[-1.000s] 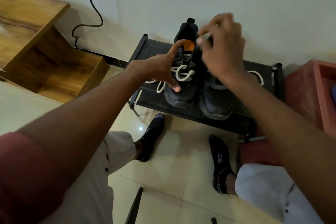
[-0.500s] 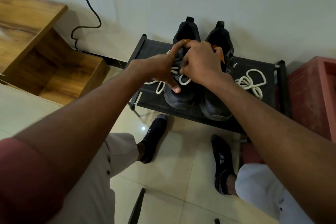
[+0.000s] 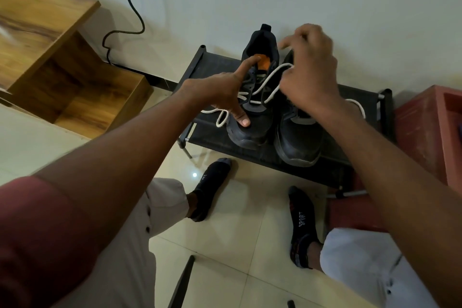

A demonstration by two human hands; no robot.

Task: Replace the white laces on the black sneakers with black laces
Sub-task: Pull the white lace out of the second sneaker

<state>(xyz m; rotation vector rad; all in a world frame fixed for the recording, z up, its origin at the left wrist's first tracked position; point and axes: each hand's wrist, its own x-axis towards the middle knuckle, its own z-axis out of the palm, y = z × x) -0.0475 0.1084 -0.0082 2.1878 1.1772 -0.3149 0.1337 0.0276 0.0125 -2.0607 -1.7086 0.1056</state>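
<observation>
Two black sneakers stand side by side on a low black rack point(image 3: 207, 62). The left sneaker point(image 3: 252, 130) has an orange tongue tab and a white lace point(image 3: 268, 80) partly threaded through its eyelets. My left hand point(image 3: 222, 92) steadies that shoe, thumb pressed on the toe and index finger stretched to the tongue. My right hand point(image 3: 310, 75) pinches a loop of the white lace and holds it up above the shoe. The right sneaker point(image 3: 297, 142) is half hidden behind my right hand. A loose white lace point(image 3: 358, 107) lies on the rack beyond my right wrist.
A wooden open shelf unit point(image 3: 70, 75) stands at the left by the wall, with a black cable point(image 3: 130, 8) running down. A red crate point(image 3: 430, 127) sits at the right. My feet in black socks point(image 3: 212, 182) rest on the tiled floor before the rack.
My right hand has risen from the left sneaker's tongue, drawing a long loop of white lace out and up to the right. My left hand has stayed on the shoe.
</observation>
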